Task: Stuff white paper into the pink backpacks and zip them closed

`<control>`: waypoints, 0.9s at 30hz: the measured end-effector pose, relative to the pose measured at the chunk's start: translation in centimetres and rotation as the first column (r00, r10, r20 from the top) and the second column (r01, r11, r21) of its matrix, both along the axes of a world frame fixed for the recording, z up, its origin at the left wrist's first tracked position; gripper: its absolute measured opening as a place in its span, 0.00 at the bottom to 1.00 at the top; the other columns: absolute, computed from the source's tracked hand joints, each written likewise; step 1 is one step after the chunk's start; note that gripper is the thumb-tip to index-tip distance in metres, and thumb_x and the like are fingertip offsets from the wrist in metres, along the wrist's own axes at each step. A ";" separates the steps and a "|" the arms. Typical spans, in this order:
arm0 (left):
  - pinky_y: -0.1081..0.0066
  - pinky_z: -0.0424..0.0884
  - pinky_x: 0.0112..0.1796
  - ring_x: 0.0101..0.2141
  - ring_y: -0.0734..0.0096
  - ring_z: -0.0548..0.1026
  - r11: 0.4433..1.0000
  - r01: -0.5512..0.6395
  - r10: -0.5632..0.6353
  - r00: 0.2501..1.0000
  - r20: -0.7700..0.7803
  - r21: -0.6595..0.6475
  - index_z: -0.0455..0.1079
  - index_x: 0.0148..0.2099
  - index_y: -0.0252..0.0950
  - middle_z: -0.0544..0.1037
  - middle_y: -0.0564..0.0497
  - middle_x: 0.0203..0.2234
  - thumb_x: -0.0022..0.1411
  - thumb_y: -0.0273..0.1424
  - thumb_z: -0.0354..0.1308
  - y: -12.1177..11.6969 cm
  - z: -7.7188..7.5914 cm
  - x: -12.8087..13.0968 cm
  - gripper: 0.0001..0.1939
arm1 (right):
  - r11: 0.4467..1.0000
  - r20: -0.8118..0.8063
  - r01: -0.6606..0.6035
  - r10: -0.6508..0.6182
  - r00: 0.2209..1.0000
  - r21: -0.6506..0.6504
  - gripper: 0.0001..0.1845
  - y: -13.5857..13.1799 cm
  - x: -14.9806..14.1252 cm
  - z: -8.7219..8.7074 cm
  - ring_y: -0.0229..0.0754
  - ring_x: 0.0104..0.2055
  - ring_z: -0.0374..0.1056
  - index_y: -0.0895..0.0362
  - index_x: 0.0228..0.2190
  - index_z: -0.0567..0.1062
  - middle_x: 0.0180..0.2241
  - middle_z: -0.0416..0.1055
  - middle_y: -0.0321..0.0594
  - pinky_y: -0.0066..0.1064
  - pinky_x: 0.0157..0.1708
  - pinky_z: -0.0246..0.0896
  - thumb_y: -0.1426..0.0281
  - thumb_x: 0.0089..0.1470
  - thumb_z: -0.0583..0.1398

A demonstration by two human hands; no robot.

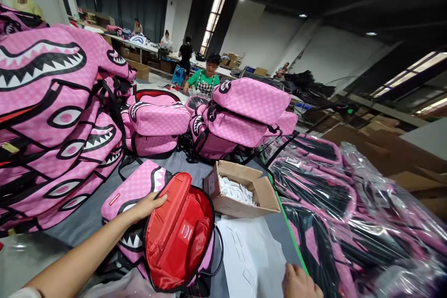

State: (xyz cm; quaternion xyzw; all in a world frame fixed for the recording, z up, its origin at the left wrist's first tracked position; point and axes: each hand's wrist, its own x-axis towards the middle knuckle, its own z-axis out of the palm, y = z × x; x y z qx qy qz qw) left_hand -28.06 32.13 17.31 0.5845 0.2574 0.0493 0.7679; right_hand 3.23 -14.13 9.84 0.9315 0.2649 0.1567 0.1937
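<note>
A pink checkered backpack [134, 184] with shark teeth lies on the grey table, its main compartment unzipped. The red lining [174, 233] shows, with a white printed label inside. My left hand [152, 206] grips the edge of its opened front panel, thumb on the red side. Low at the right, my right hand [301, 281] is curled beside the table's green edge, close to the translucent plastic sheet [268, 247]. Its fingertips are partly hidden, so what it holds, if anything, cannot be seen. White paper [239, 251] lies between the backpack and that hand.
An opened cardboard box [240, 205] of small white packets stands behind the paper. Pink backpacks are piled high at left [42, 116] and stacked at the back [240, 121]. Plastic-wrapped backpacks [314, 186] lie at right. A person in green [202, 79] works across the table.
</note>
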 end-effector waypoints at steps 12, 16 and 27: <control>0.58 0.72 0.51 0.48 0.50 0.78 0.997 -0.044 0.041 0.998 -0.051 -0.060 0.71 0.57 0.31 0.80 0.40 0.48 0.54 0.55 0.63 -0.1 0.1 -0.1 0.38 | 0.995 -0.165 0.077 -0.086 0.983 -0.057 0.22 0.9 -0.3 -0.3 0.51 0.42 0.75 0.56 0.42 0.77 0.38 0.78 0.50 0.40 0.40 0.62 0.78 0.61 0.46; 0.59 0.72 0.51 0.49 0.48 0.77 0.997 -0.072 0.068 0.991 -0.113 -0.027 0.72 0.54 0.30 0.80 0.40 0.47 0.50 0.58 0.65 -0.5 1.1 -0.1 0.41 | 0.971 -0.341 0.230 -0.240 0.909 -0.070 0.22 1.3 0.6 -0.7 0.51 0.43 0.76 0.58 0.53 0.71 0.45 0.77 0.51 0.40 0.41 0.63 0.76 0.62 0.47; 0.59 0.75 0.46 0.45 0.48 0.79 0.985 -0.167 0.172 0.972 -0.161 0.041 0.76 0.46 0.32 0.82 0.42 0.42 0.48 0.52 0.68 -1.6 2.0 -0.2 0.32 | 0.917 -0.455 0.398 -0.346 0.821 0.021 0.19 -0.1 3.9 -2.5 0.56 0.39 0.78 0.56 0.34 0.76 0.34 0.80 0.54 0.48 0.40 0.64 0.76 0.55 0.47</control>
